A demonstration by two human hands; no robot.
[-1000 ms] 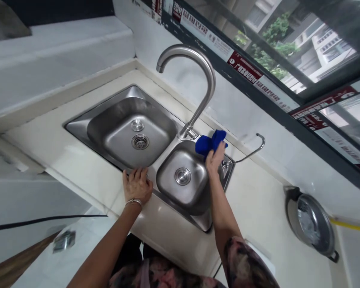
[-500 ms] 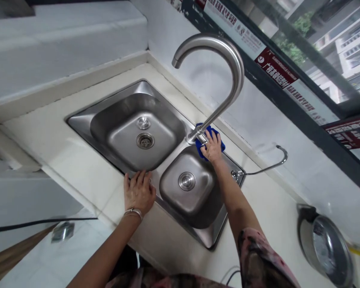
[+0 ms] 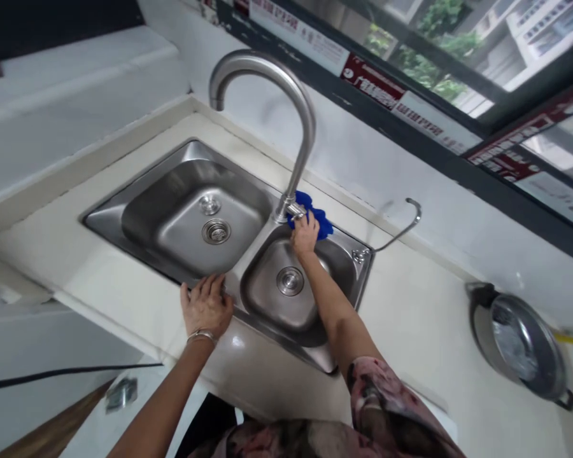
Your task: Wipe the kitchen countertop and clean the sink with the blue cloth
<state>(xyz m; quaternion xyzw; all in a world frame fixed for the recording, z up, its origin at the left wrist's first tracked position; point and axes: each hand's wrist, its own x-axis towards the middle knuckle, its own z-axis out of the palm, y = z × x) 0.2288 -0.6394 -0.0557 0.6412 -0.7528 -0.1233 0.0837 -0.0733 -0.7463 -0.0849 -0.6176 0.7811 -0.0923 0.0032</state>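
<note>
A steel double-bowl sink (image 3: 239, 280) is set into the pale counter, with a tall curved faucet (image 3: 303, 105) at its back edge. My right hand (image 3: 305, 234) reaches over the smaller bowl to the faucet base. Its fingers are curled on a blue cloth (image 3: 321, 222), which lies bunched behind and beside the faucet's short lever (image 3: 295, 208). Part of the cloth is hidden by the hand. My left hand (image 3: 207, 306) rests palm down on the front rim near the divider, fingers stretched out and holding nothing.
A thin bent spout (image 3: 401, 232) rises from the sink's right corner. Farther right on the counter stands a metal pot (image 3: 520, 343) with a clear item in it. A wall and a window frame (image 3: 410, 133) border the back.
The view has shifted, so the sink sits further left. My right hand has drawn its fingers in beside the lever, and the blue cloth now spreads more to the right. My left hand stays on the rim.
</note>
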